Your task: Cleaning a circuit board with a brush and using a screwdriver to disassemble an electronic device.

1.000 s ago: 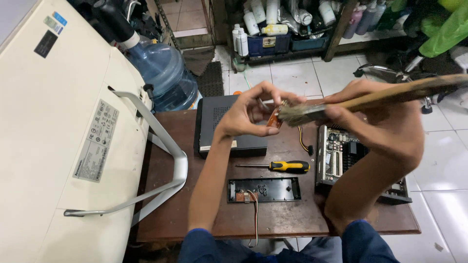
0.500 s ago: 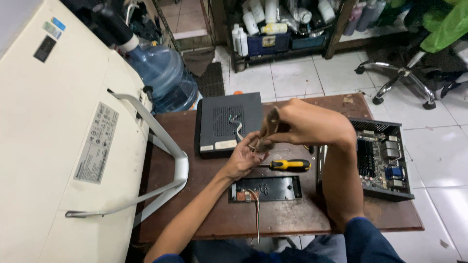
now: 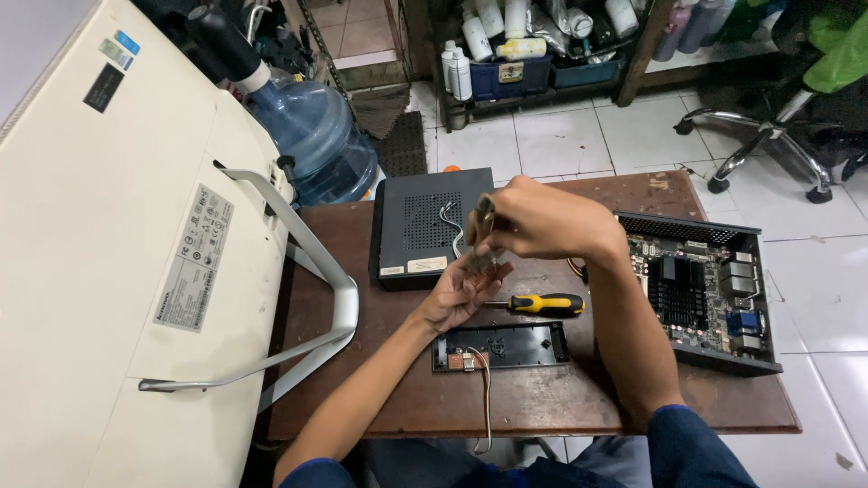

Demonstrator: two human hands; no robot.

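Right hand: the right hand (image 3: 542,217) is curling closed around a small greyish tool or brush-like piece (image 3: 482,237), gripping its upper end just above centre frame.
Left hand: the left hand (image 3: 466,291) is lying palm up beneath it, fingers half spread and cupping the lower tip of the piece; whether it is pinching anything is too blurred to tell.
Handling: the piece is looking light, thin and rigid, best gripped along its shaft, not at the tip.
Screwdriver: a yellow-and-black-handled screwdriver (image 3: 541,304) is lying just right of the left hand.
Panel: a narrow black plastic panel with a trailing wire (image 3: 502,345) is resting at lower centre.
Black case: a flat black metal box with a vent grille and white wires on top (image 3: 425,226) is sitting behind the hands, closed.
Open chassis: a black open metal chassis (image 3: 701,289) at right is holding a circuit board with heatsink and ports; likely fragile.
Table: a worn brown wooden table (image 3: 561,398) is carrying all.
Monitor: a large cream monitor back with a grey stand (image 3: 136,271) is filling the left.
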